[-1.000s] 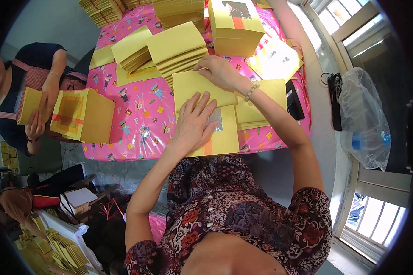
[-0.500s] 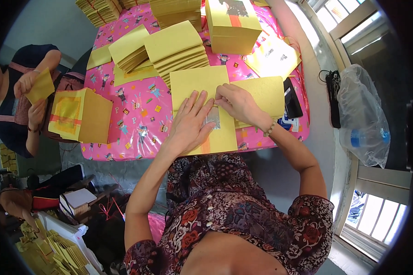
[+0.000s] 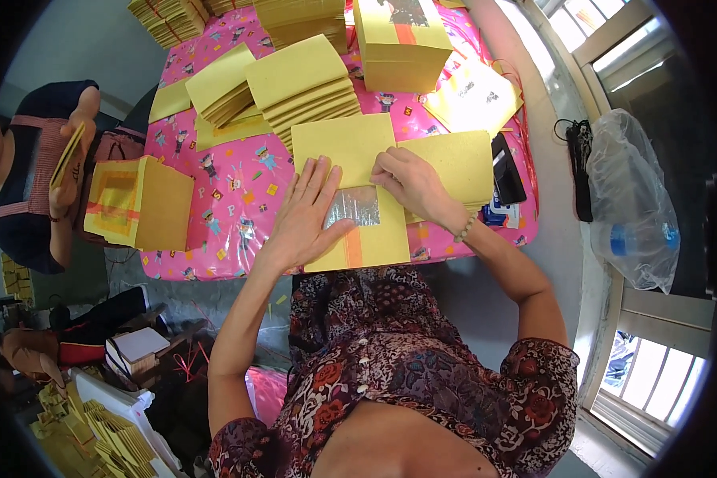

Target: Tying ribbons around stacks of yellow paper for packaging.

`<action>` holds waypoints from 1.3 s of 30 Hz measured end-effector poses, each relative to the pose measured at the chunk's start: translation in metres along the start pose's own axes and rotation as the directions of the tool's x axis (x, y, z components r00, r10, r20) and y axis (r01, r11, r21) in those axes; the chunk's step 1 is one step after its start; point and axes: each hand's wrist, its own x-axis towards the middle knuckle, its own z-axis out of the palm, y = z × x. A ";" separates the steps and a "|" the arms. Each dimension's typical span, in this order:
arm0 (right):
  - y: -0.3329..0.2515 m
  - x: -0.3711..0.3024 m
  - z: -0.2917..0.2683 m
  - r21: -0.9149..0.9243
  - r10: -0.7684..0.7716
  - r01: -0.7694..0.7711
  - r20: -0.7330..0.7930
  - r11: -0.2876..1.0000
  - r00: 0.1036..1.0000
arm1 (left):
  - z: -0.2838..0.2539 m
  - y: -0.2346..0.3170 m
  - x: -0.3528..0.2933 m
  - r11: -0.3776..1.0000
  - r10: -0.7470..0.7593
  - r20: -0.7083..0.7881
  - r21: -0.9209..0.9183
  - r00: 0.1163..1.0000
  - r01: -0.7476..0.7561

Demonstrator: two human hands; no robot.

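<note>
My left hand [image 3: 301, 217] lies flat on a yellow paper sheet [image 3: 392, 248] at the near table edge, its fingers stretched out. Beside its thumb shows a silver foil patch [image 3: 355, 207], with an orange stripe [image 3: 353, 248] below it. Just above the foil's right corner, my right hand [image 3: 409, 182] has its thumb and fingers pinched together at the paper's crosswise edge. Whatever is between those fingertips is hidden. Another yellow piece [image 3: 342, 143] extends beyond that edge. Under my right wrist rests a pile of yellow sheets [image 3: 458, 167].
Fanned yellow stacks [image 3: 303, 80] and tall blocks [image 3: 406, 60] stand farther back on the pink-covered table [image 3: 243, 211]. A dark phone [image 3: 507, 177] lies at the right edge. Another yellow block [image 3: 159, 203] sits left, near a co-worker's hand [image 3: 76, 139] with folded paper. A plastic bag [image 3: 633, 199] hangs right.
My left hand has slid left, uncovering more of the silver foil. My right hand stays nearly in place. The co-worker's yellow paper has turned edge-on.
</note>
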 end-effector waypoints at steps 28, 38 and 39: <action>-0.004 0.023 -0.025 -0.360 -0.213 0.169 -0.084 0.918 0.973 | -0.012 -0.013 0.049 0.900 0.277 -0.490 0.433 0.826 -0.046; 0.010 -0.031 -0.070 0.628 0.568 -0.398 -0.087 0.669 0.818 | 0.001 0.047 0.070 0.880 0.402 -0.510 0.445 0.761 -0.166; 0.013 -0.040 -0.072 0.615 0.583 -0.399 -0.124 0.680 0.803 | 0.006 0.052 0.071 0.879 0.420 -0.477 0.425 0.772 -0.215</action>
